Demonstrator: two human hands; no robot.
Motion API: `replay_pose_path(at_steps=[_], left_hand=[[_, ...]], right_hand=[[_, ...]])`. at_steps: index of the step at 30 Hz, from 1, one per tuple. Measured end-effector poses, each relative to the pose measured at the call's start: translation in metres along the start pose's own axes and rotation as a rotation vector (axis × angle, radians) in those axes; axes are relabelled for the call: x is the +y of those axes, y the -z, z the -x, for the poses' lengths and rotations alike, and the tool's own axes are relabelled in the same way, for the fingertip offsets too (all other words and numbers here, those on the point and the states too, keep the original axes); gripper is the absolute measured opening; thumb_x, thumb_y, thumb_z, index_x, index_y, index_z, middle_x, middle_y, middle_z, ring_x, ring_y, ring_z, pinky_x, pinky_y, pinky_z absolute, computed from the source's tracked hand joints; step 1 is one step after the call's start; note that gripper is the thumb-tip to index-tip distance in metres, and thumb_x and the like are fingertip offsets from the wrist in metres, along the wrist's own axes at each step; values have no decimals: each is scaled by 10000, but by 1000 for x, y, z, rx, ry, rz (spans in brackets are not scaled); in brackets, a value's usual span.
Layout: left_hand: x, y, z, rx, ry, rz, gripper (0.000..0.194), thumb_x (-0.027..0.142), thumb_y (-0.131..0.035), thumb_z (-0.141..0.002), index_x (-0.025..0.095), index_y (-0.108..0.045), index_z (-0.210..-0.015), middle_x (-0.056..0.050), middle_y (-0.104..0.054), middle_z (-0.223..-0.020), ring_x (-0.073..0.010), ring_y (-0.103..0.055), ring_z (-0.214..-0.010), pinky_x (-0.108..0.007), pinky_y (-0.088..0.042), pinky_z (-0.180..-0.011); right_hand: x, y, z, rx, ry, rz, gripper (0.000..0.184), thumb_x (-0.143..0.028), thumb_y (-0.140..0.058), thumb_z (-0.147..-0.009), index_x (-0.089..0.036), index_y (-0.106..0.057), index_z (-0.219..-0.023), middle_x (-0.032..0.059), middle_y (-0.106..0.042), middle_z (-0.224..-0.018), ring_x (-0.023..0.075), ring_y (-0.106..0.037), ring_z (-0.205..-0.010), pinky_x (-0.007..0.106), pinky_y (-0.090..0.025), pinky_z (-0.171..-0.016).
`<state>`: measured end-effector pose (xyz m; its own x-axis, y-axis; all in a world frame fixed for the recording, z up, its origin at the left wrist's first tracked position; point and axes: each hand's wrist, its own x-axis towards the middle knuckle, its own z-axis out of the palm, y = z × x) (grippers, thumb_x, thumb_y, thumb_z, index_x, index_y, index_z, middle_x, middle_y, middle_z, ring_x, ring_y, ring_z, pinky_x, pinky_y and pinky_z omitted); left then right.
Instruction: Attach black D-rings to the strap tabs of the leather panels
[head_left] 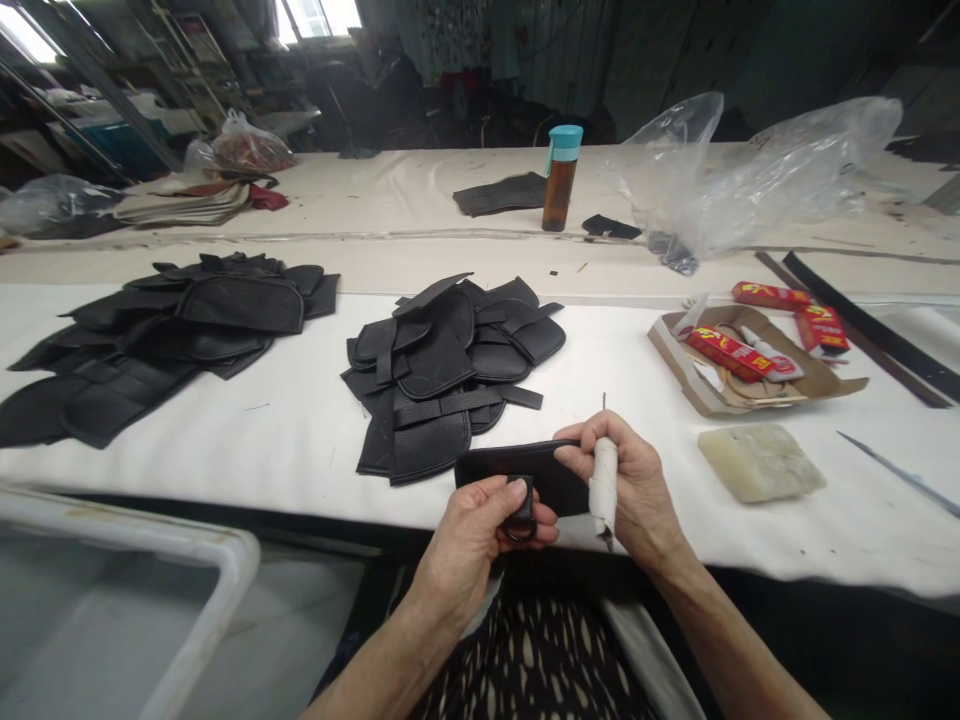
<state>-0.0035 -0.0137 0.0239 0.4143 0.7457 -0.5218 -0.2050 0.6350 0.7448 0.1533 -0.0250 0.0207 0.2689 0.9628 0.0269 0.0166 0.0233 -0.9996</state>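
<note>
My left hand (491, 515) is closed on a black leather piece (487, 463), its thumb pressing a small leather tab with a dark ring (519, 522) against it. My right hand (626, 480) is closed round an awl (603, 490) with a white wrapped handle; its thin metal point sticks up past the fingers. The thumb and fingertips of that hand also touch the upper right edge of the leather piece. Just beyond my hands lies a pile of black leather pieces (442, 370) with straps and stitched edges.
A second black leather pile (225, 310) lies left. On the right are a cardboard tray (690, 385) with red boxes and a tube, a yellowish block (757, 462) and a pointed metal tool (896, 470). A bottle (561, 180) stands farther back. A white plastic bin (232, 590) is lower left.
</note>
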Motion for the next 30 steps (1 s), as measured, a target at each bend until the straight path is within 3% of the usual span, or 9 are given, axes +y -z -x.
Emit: replay_pose_path(at_steps=[14,18,22,25,27,30], left_hand=[[-1,-6,-8,76,-44,36,225,307,-644,-748,83,-651,-731,-98,-696,-695,-173,-644,-626,-297,-504,-669],[-1,-7,-8,78,-44,48,225,307,-648,-743,83,-651,-715,-92,-693,-673,-167,-639,-606,-288,-501,-655],[-1,-6,-9,91,-42,80,224,304,-657,-736,82,-651,-708,-95,-698,-672,-167,-645,-606,-281,-505,-650],[-1,-5,-10,93,-40,90,234,316,-669,-727,84,-655,-703,-98,-702,-682,-169,-652,-615,-275,-507,-653],[-1,-5,-10,98,-40,92,233,316,-676,-721,85,-657,-699,-98,-704,-688,-169,-655,-620,-276,-510,-659],[0,-6,-11,108,-31,97,200,288,-671,-729,90,-659,-707,-96,-707,-689,-170,-659,-632,-282,-521,-673]], right_hand=[[3,0,-9,-26,-42,-79,233,-245,-668,-735,-214,-441,-693,-35,-635,-817,114,-532,-692,240,-403,-634],[-2,5,-7,-10,-14,-53,249,-266,-685,-722,-218,-442,-707,-7,-661,-880,151,-590,-815,272,-434,-728],[-11,27,5,102,59,85,254,-376,-675,-735,-222,-474,-759,33,-670,-937,199,-615,-886,328,-446,-798],[-16,54,19,189,58,212,315,-530,-560,-778,-224,-516,-839,29,-668,-759,200,-613,-688,333,-461,-678],[-17,74,29,225,44,356,404,-608,-478,-782,-222,-548,-878,1,-597,-614,176,-532,-548,314,-425,-580],[-19,97,41,341,50,591,449,-635,-453,-769,-225,-593,-887,-5,-519,-606,162,-457,-537,291,-363,-525]])
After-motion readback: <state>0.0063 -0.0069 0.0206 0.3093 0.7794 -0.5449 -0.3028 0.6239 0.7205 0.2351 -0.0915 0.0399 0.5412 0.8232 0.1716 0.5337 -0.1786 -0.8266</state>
